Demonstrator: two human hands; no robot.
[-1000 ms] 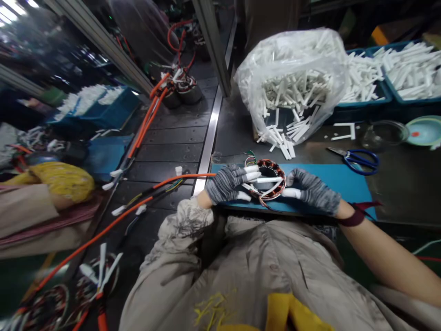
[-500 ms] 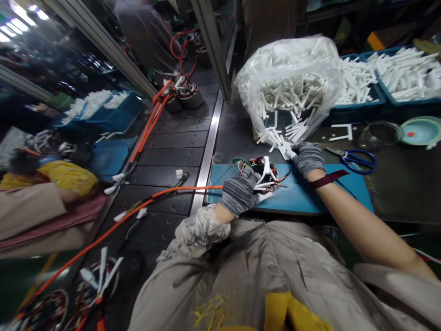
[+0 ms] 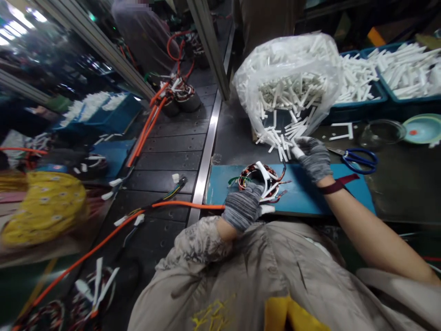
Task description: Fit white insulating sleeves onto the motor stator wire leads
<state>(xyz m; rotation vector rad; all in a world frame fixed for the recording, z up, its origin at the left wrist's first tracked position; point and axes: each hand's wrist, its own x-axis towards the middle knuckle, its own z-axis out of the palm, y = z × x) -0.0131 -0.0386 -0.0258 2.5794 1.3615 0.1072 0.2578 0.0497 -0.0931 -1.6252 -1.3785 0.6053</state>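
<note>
A round motor stator (image 3: 257, 180) with copper windings and white sleeves sticking out lies on a blue mat (image 3: 310, 195). My left hand (image 3: 243, 207), in a grey knit glove, grips the stator's near edge. My right hand (image 3: 312, 156), also gloved, reaches beyond the mat to the spill of white tubes (image 3: 279, 140) at the mouth of a clear plastic bag (image 3: 287, 78). Its fingers are pinched on one white tube. An orange cable (image 3: 179, 204) runs left from the stator.
Blue scissors (image 3: 360, 157) lie right of my right hand, with a glass bowl (image 3: 381, 133) and a teal dish (image 3: 423, 128) beyond. Blue bins of white tubes (image 3: 396, 78) stand at the back right. A black conveyor (image 3: 168, 147) carries other stators; a person in yellow (image 3: 41, 207) is at left.
My right hand left the stator and reached to the tube pile by the bag. My left hand shifted to the stator's near edge, and the stator tilted and turned slightly.
</note>
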